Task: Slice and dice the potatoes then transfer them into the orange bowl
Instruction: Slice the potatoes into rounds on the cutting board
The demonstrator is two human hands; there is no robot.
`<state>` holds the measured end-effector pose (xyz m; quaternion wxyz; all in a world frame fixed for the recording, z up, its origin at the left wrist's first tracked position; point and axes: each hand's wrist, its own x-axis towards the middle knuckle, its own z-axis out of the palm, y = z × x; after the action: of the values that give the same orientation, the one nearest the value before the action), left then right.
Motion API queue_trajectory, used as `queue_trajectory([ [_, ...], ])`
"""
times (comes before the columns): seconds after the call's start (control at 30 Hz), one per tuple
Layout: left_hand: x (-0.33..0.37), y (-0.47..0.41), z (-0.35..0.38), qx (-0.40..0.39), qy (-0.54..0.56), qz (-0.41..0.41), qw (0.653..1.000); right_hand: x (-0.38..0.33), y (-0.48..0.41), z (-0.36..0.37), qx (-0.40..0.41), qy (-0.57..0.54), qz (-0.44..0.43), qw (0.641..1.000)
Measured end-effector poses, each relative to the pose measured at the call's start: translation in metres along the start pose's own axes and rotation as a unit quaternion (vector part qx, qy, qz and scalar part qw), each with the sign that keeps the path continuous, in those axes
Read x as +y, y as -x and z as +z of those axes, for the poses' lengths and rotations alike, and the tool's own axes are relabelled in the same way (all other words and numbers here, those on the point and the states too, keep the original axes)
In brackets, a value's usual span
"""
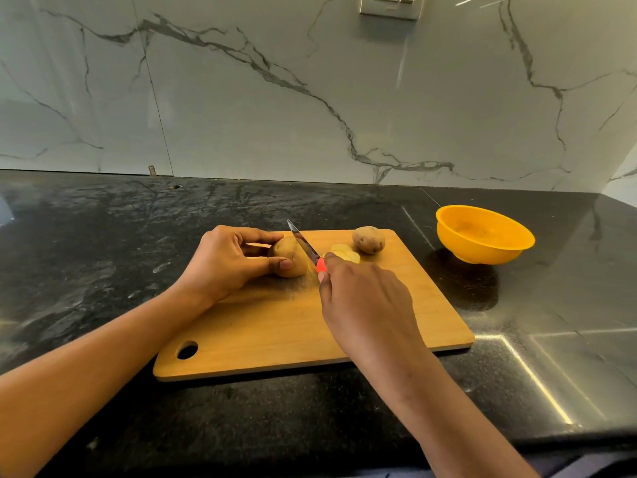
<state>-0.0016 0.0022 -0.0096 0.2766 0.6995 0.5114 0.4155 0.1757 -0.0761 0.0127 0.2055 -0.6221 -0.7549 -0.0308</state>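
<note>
1. The fingers [256,236] of the left hand [220,260] curl round the near potato [287,260] (thumb on its near side, fingertips over the top), pinning it to the cutting board [310,326].
2. The right hand [365,298] grasps the knife [305,244] by its orange handle. The blade crosses the potato's right end, tip pointing away and left.
3. The potato's axis seems to run left-right, so each cut should take a round off the right end. The left fingertips sit just left of the blade, and that gap is the hazard.
4. Pale slices [346,251] lie just right of the blade, with 1 whole second potato [368,239] beyond.
5. The orange bowl [482,253] stands on the desk [103,253] off the board's right side — nearer the right hand, path unobstructed.
</note>
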Motion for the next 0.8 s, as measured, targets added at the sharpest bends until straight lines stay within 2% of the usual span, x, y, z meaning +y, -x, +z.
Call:
queue_trajectory([
  [0.5, 0.002, 0.003, 0.002, 0.010, -0.023, 0.008, 1.000, -0.010, -0.003, -0.006, -0.053, 0.016, -0.002, 0.998],
  [0.63, 0.003, 0.002, 0.001, 0.016, -0.017, -0.006, 1.000, -0.016, -0.013, -0.008, -0.097, 0.017, -0.003, 0.995],
  [0.8, 0.003, 0.002, 0.001, -0.001, 0.006, -0.004, 1.000, -0.019, 0.005, -0.003, -0.114, 0.040, 0.007, 0.993],
])
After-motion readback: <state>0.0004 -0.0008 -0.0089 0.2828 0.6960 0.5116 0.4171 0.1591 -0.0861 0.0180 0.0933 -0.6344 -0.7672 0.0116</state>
